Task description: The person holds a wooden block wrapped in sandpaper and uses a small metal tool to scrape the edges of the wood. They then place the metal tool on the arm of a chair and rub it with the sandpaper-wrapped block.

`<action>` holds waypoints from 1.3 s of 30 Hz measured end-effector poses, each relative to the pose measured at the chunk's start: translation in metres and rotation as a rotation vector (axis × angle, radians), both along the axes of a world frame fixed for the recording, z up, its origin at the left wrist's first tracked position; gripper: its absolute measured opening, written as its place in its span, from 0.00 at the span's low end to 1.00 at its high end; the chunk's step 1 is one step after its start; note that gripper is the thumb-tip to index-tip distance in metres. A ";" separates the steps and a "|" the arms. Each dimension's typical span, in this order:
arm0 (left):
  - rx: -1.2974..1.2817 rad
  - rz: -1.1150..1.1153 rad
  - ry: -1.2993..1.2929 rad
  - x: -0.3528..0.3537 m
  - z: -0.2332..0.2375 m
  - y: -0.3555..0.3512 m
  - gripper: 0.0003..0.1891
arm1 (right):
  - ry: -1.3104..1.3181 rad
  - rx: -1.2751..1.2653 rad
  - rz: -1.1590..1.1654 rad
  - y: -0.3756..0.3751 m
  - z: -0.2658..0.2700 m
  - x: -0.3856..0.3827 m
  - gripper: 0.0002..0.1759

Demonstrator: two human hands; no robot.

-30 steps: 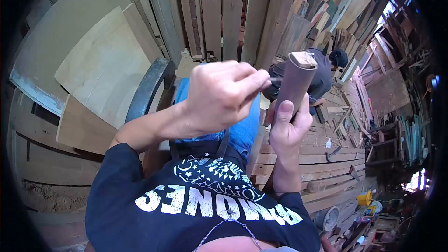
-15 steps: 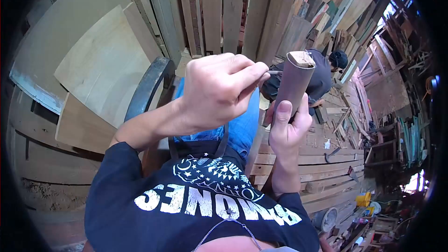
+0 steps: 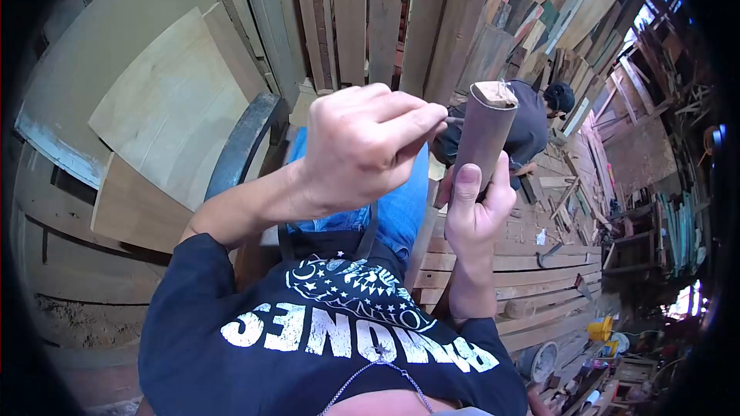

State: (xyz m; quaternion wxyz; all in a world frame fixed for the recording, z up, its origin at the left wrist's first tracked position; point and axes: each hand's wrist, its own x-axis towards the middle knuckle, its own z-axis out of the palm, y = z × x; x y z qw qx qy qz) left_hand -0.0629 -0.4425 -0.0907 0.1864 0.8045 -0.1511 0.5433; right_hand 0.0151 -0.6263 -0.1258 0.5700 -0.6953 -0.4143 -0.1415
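Amid stacked planks [image 3: 362, 15], the right hand [image 3: 474, 212] clenches a brown block [image 3: 486, 131], left hand [image 3: 362, 150] pinching a thin tool [image 3: 455, 119].

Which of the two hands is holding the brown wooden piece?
The right hand, wrapped round the lower end of the brown wooden piece. The left hand instead pinches a thin dark tool near its top.

Both my hands raised in front of my chest.
My left hand [image 3: 362, 150] is curled in a fist, thumb and forefinger pinched, forearm bent across me; my right hand [image 3: 474, 208] is clasped upright just beside it, thumb pointing up.
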 end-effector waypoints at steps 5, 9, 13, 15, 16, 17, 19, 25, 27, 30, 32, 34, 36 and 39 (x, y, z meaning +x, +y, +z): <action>-0.002 -0.017 0.027 -0.003 -0.004 -0.006 0.17 | 0.012 0.034 0.011 -0.001 -0.001 -0.002 0.23; 0.017 -0.024 -0.017 -0.002 0.002 0.000 0.18 | 0.021 0.038 0.027 0.000 -0.001 -0.001 0.23; 0.028 -0.015 0.025 -0.007 0.002 -0.008 0.20 | 0.086 0.045 0.058 -0.005 0.003 -0.005 0.23; 0.008 -0.050 -0.021 -0.004 0.006 -0.001 0.20 | -0.018 0.037 0.019 -0.004 0.001 -0.001 0.22; 0.020 -0.028 -0.058 -0.004 0.008 0.004 0.21 | -0.019 0.038 0.020 -0.003 0.002 -0.002 0.22; 0.022 -0.030 -0.057 -0.005 0.007 0.002 0.21 | -0.015 0.046 0.020 -0.001 0.002 -0.004 0.22; 0.072 0.007 -0.029 -0.008 0.002 -0.004 0.22 | -0.016 0.056 0.017 0.000 0.004 -0.008 0.22; 0.063 -0.020 -0.051 -0.007 0.005 -0.001 0.22 | 0.043 0.028 0.024 -0.001 0.012 -0.013 0.30; 0.067 -0.016 -0.057 -0.009 0.002 -0.004 0.22 | 0.030 0.021 0.025 -0.001 0.011 -0.014 0.30; 0.087 -0.022 -0.024 -0.009 -0.002 -0.011 0.20 | 0.046 0.058 0.030 -0.002 0.009 -0.013 0.31; 0.080 -0.004 -0.048 -0.006 0.001 -0.006 0.20 | 0.039 0.045 0.032 -0.002 0.010 -0.012 0.31; 0.087 -0.003 -0.095 -0.007 0.005 0.000 0.22 | 0.039 0.038 0.039 -0.001 0.010 -0.012 0.30; 0.090 -0.004 -0.081 -0.008 0.000 -0.006 0.22 | 0.047 0.054 0.033 -0.001 0.008 -0.014 0.30; 0.095 -0.001 -0.040 -0.009 -0.004 -0.013 0.23 | 0.055 0.067 0.039 -0.003 0.008 -0.013 0.30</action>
